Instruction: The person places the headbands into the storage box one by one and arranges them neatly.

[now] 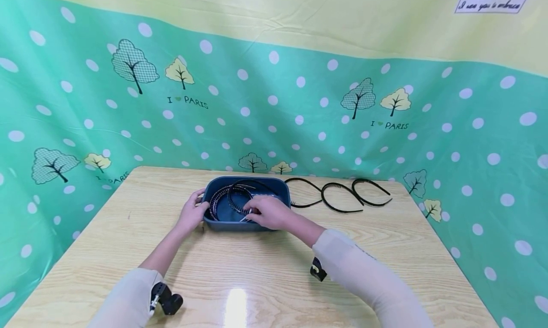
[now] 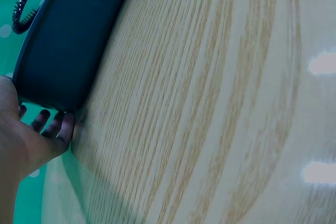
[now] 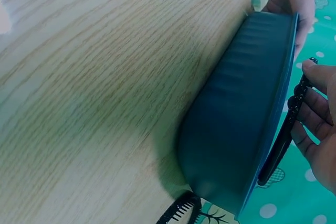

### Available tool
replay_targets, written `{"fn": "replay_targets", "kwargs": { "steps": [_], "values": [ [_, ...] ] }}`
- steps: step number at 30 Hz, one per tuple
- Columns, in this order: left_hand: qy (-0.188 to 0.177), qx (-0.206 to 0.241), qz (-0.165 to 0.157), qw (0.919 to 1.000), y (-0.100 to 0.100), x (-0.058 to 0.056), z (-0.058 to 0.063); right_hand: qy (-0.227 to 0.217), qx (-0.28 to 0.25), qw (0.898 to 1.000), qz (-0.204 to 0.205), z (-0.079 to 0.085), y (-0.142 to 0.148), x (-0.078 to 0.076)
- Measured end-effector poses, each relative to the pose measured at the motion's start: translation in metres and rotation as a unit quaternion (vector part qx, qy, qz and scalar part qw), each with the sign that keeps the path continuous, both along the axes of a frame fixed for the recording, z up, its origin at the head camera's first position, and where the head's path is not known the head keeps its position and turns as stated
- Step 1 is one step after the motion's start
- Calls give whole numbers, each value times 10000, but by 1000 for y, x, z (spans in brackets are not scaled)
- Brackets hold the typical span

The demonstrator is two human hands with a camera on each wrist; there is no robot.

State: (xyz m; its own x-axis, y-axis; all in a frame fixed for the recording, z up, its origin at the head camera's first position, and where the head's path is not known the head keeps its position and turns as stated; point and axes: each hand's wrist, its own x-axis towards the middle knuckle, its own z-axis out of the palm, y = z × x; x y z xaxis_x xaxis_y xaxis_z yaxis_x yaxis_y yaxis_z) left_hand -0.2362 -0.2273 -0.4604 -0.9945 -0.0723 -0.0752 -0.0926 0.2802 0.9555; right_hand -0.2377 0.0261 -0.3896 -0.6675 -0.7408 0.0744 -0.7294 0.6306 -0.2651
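Observation:
A dark blue rectangular bin (image 1: 244,227) stands toward the back of the table. My left hand (image 1: 191,214) grips its left end, thumb at the rim and fingers against the outer wall, as the left wrist view shows from below. Over the bin's right half, my right hand (image 1: 270,213) pinches a black toothed headband (image 3: 294,108) between thumb and fingers. Several dark headbands (image 1: 215,202) lie inside the bin, bunched at its left. The front wall hides much of the inside from both wrist views.
Three black headbands lie in a row right of the bin: one (image 1: 305,206) beside its wall, one (image 1: 324,195) in the middle, one (image 1: 373,204) farthest right. Behind the wooden table (image 1: 257,275) hangs a green dotted curtain (image 1: 274,100).

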Motion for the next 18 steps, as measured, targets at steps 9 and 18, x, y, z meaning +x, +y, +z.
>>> {"fn": "replay_targets", "kwargs": {
  "steps": [9,18],
  "values": [
    [-17,25,1,10000,0,-1,-1,20,-43,10000,49,-3,-5,-1],
    [20,7,44,10000,2,0,1,-55,-80,10000,-22,-9,-9,-4]
  ]
}}
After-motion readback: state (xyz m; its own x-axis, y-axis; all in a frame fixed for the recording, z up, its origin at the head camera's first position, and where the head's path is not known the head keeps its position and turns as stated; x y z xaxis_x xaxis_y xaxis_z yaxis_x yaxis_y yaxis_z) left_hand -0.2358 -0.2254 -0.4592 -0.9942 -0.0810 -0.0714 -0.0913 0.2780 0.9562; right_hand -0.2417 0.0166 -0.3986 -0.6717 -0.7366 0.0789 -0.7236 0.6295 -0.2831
